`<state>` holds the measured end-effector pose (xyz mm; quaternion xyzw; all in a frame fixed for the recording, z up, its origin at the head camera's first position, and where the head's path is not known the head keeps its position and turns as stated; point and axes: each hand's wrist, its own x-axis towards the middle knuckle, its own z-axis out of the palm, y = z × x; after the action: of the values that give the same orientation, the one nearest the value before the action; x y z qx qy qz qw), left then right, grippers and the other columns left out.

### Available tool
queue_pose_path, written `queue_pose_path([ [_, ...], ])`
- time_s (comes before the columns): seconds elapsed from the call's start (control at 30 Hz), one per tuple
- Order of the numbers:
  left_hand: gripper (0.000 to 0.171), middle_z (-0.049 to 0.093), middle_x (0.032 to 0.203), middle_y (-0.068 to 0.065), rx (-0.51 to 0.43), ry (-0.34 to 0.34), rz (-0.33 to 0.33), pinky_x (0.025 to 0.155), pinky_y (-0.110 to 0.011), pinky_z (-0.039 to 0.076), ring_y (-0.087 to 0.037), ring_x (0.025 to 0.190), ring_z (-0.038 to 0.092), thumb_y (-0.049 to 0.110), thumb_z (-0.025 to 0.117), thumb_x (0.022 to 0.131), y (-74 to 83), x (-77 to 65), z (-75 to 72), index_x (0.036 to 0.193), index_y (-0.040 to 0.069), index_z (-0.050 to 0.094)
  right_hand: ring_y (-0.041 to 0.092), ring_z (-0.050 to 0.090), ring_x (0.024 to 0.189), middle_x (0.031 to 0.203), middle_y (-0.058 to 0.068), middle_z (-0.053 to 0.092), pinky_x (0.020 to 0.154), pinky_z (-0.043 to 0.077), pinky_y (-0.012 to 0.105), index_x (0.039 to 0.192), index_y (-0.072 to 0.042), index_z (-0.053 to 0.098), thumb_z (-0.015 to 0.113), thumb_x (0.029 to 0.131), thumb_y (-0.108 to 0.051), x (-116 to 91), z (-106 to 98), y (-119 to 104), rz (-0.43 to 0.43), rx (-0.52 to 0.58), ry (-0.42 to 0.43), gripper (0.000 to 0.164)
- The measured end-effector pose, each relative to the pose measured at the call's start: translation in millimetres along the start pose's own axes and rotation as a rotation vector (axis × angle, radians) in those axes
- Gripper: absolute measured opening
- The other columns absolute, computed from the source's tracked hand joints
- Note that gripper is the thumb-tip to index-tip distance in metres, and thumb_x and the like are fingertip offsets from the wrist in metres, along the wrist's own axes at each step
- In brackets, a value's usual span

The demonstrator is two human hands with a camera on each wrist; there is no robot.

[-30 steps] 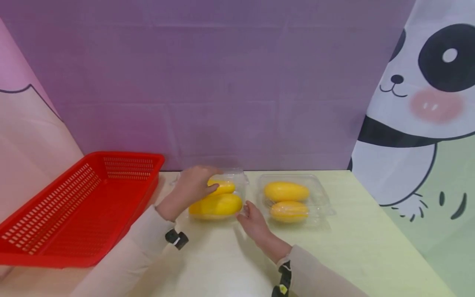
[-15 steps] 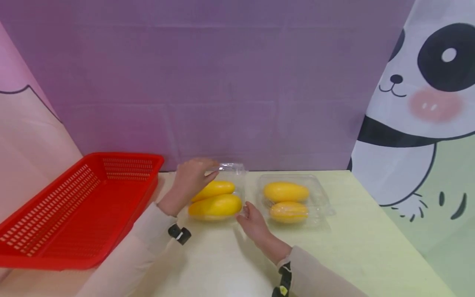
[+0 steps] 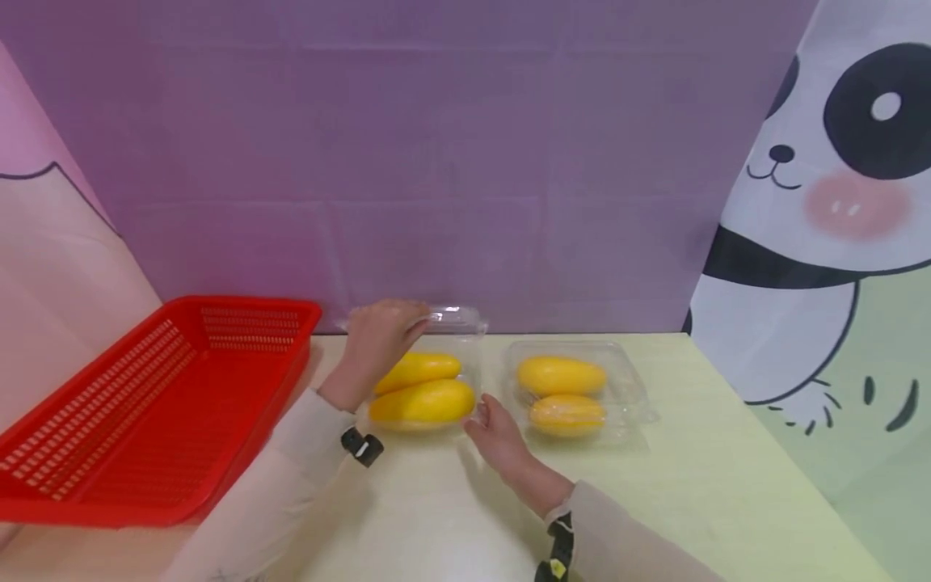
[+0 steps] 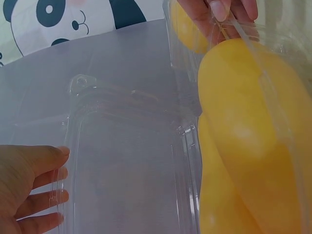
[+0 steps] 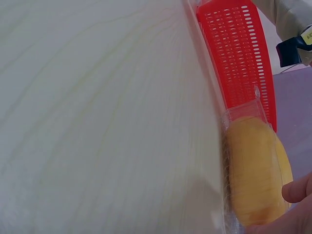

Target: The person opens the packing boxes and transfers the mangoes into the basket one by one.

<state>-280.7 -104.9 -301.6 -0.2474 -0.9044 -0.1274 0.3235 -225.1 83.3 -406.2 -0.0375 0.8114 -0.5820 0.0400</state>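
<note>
A clear plastic clamshell box (image 3: 469, 368) stands in the middle of the table with its lid (image 3: 454, 318) raised. In its base lie two oblong yellow fruits, a front one (image 3: 425, 402) and a rear one (image 3: 422, 370). My left hand (image 3: 381, 339) holds the lid's edge, thumb on one side and fingers (image 4: 44, 200) on the other in the left wrist view. At the base's right end, my right hand (image 3: 502, 440) pinches the rim between thumb and fingers. The right wrist view shows its fingertips beside a fruit (image 5: 256, 170) in the base.
Just right of my right hand stands a second clear box (image 3: 621, 388) holding two yellow fruits (image 3: 563, 396). A large red basket (image 3: 160, 420) is at the left. A purple backdrop (image 3: 451, 178) rises behind the table's (image 3: 727, 453) far edge.
My left hand has moved up and back, swinging the box's lid upward and uncovering the fruits. My right hand has stayed at the base's right end.
</note>
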Motion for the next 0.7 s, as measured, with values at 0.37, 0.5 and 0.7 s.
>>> queue_pose_path([
  [0.37, 0.015, 0.073, 0.094, -0.007, 0.023, 0.094, -0.006, 0.067, -0.033, 0.057, -0.024, 0.079, 0.069, 0.015, 0.070, 0.085, -1.9, 3.6, 6.5, 0.098, 0.009, 0.075, 0.045, 0.035, 0.130, 0.140, 0.035, 0.033, 0.107, 0.031, 0.052, 0.140, 0.015, 0.025, 0.055, 0.092, -0.010, -2.1, 1.2, 0.0, -0.005, -0.006, 0.001, 0.061],
  [0.5, 0.014, 0.073, 0.092, -0.007, 0.015, 0.117, 0.009, 0.068, -0.033, 0.057, -0.024, 0.079, 0.069, 0.013, 0.071, 0.084, -3.4, 5.5, 8.3, 0.097, 0.008, 0.075, 0.045, 0.035, 0.130, 0.141, 0.034, 0.033, 0.107, 0.031, 0.052, 0.140, 0.015, 0.024, 0.054, 0.092, -0.010, -1.3, 0.7, 0.5, -0.006, -0.008, -0.001, 0.061],
  [0.7, 0.013, 0.073, 0.091, -0.007, 0.013, 0.073, 0.024, 0.070, -0.031, 0.056, -0.023, 0.077, 0.067, 0.011, 0.069, 0.086, -2.0, 10.5, 7.2, 0.096, 0.007, 0.075, 0.045, 0.035, 0.130, 0.141, 0.035, 0.033, 0.107, 0.031, 0.052, 0.140, 0.015, 0.024, 0.055, 0.092, -0.009, 0.6, 0.2, 2.1, -0.002, 0.000, 0.008, 0.062],
])
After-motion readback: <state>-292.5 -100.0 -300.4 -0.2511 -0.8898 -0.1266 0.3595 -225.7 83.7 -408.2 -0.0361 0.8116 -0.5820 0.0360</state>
